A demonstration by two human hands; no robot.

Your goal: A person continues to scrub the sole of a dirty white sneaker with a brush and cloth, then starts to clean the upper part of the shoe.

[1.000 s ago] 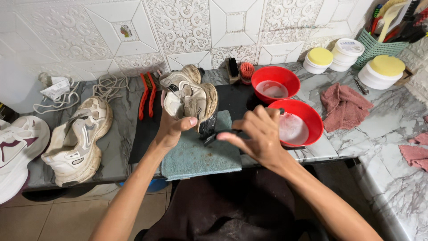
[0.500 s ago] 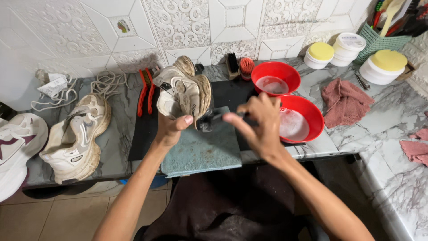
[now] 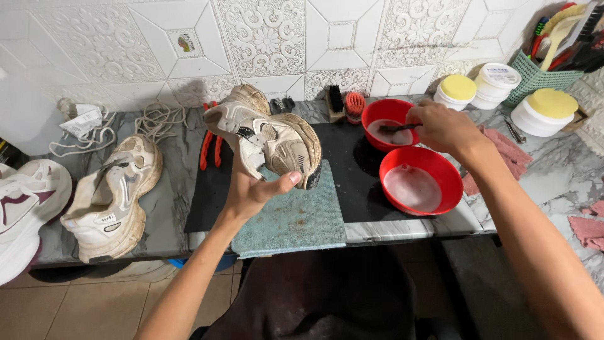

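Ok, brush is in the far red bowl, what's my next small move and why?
Probably lift the brush out of the far red bowl and bring it to the dirty shoe. Your right hand has its bristles in the liquid, and your left hand holds the shoe up.

Left hand: my left hand point(image 3: 251, 192) holds the raised shoe point(image 3: 267, 135) above the towel point(image 3: 296, 223).
Towel: lies at the counter's front edge, partly on the mat point(image 3: 352, 170).
Right hand: my right hand point(image 3: 443, 126) is to the right, over the far bowl point(image 3: 387, 113), with the brush point(image 3: 395, 128) dipped in it.
Near bowl: the near bowl point(image 3: 419, 182) sits just in front of the far one.
Left side: a second shoe point(image 3: 113, 189) lies on the counter, laces point(image 3: 157, 118) behind it.
Right rear: two tubs point(image 3: 478, 88) stand left of the basket point(image 3: 535, 75).
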